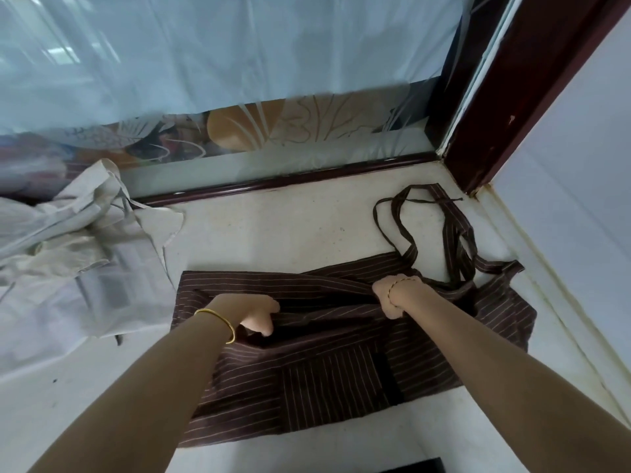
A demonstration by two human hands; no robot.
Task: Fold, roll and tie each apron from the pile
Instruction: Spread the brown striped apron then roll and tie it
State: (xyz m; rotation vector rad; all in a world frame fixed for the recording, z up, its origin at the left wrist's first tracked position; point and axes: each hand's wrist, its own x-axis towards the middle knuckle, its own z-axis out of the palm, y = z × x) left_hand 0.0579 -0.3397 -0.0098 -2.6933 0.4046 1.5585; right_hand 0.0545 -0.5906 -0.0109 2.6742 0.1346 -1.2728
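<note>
Brown pinstriped apron (341, 380) lies spread on the pale table (273, 227), near the right corner by the wall, partly folded so a raised crease runs across its middle. Left hand (257, 314) grips that crease at its left part, fingers curled into the cloth, thumb side toward the camera; a gold bangle (218, 323) sits on the left wrist. Right hand (392, 295) grips a bunch of the same fabric further right and slightly further back, fingers clenched round it; a thin bracelet (392, 288) circles the right wrist. The apron's straps (454, 233) trail loose on the table behind the right hand, looping toward the corner post (512, 107). To the left, a heap of pale cream aprons (78, 247) lies crumpled, its near edge touching or overlapping the brown apron's left edge; cannot tell which. Behind the table runs a dark wooden sill (290, 180) under a frosted, patterned glass pane (239, 63). White wall (580, 165) at right.
</note>
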